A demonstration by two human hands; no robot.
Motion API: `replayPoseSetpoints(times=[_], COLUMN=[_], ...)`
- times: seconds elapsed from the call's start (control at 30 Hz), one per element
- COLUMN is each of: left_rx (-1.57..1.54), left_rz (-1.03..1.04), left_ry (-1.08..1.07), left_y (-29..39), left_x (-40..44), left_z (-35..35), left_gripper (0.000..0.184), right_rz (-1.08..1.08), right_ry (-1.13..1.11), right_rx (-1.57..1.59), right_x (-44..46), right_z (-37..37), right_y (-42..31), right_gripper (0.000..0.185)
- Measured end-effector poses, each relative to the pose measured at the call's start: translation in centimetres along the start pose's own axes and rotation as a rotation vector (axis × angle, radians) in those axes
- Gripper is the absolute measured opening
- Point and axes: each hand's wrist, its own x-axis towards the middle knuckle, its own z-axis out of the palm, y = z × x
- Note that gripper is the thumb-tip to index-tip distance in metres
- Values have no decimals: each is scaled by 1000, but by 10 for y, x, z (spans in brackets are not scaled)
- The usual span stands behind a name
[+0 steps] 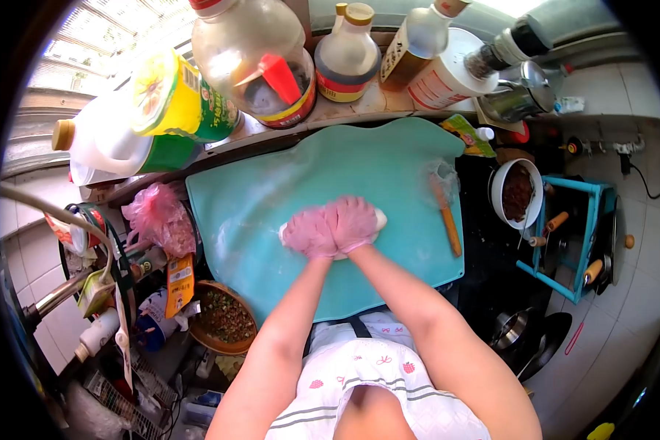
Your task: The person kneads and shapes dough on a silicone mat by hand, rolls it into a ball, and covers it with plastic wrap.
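A pale roll of dough (380, 218) lies on a turquoise mat (271, 183), mostly hidden beneath both my hands. My left hand (307, 232), in a thin pinkish glove, presses on its left part with the fingers curled over it. My right hand (353, 222), gloved the same way, grips the right part, side by side with the left and touching it. The dough shows only at the two ends and a little below the palms. To the right on the mat lies a wooden rolling pin (449, 224), its upper end under crumpled clear plastic (443, 178).
Bottles and jars, among them a large clear jug (249, 44), line the ledge behind the mat. A bowl of chopped filling (227, 314) stands at lower left, near a pink plastic bag (161, 220). At right are a white bowl of dark food (517, 192) and a blue rack (576, 187).
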Motion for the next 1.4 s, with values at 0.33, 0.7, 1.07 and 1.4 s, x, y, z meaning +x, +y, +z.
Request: replayPoseSetpoints(times=[0.33,0.7,1.07,1.4], left_rx=[-51,-124,-299,-173], left_rz=[-134,433,6,-30], left_ry=[1,-179,168,75], left_y=[37,-16,-10,-4], left_x=[66,40,-78,-37], left_z=[-40,-67,-57,-35], left_gripper=[32,57,45,35], right_rz=[163,-124,126,-21], right_ry=[-68,-181,146,93], right_rx=[140,77,117,96], right_x=[65,26,-92,-45], right_z=[-6,-20,-45,0], right_y=[-1,12,-31,-11], right_gripper=[32,38,20,25])
